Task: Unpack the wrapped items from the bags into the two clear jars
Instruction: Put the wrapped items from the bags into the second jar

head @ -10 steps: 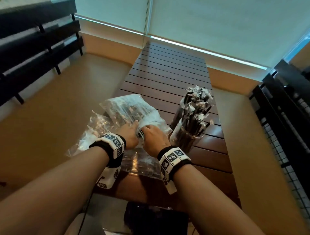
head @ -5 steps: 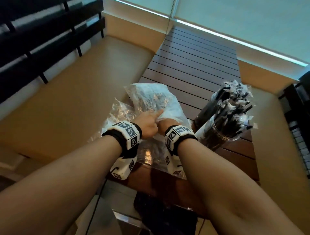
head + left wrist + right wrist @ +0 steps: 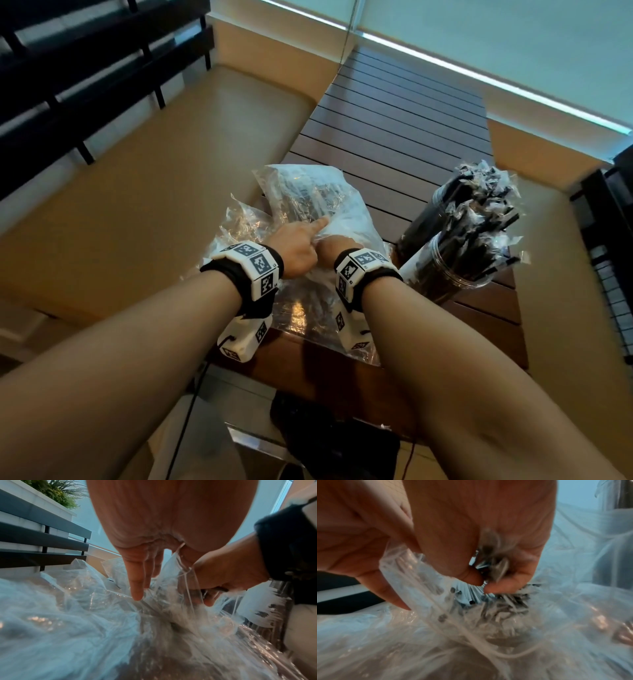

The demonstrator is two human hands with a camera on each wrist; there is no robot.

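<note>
A clear plastic bag of wrapped black straws lies on the slatted wooden table. My left hand holds the bag's mouth edge, index finger stretched out on the film. My right hand is inside the mouth, its fingers curled round a bundle of wrapped straws. Two clear jars stand to the right, the nearer jar and the farther jar, both packed with wrapped straws. Most of my right fingers are hidden in the head view.
A second crumpled plastic bag lies left of the first, at the table's left edge. Tan bench seats flank the table, with black slatted backrests. A dark bag sits under the near table edge.
My left index finger has straightened out over the bag, and my right hand has gone deeper into its mouth. The head view has swung left, so the jars sit further right.
</note>
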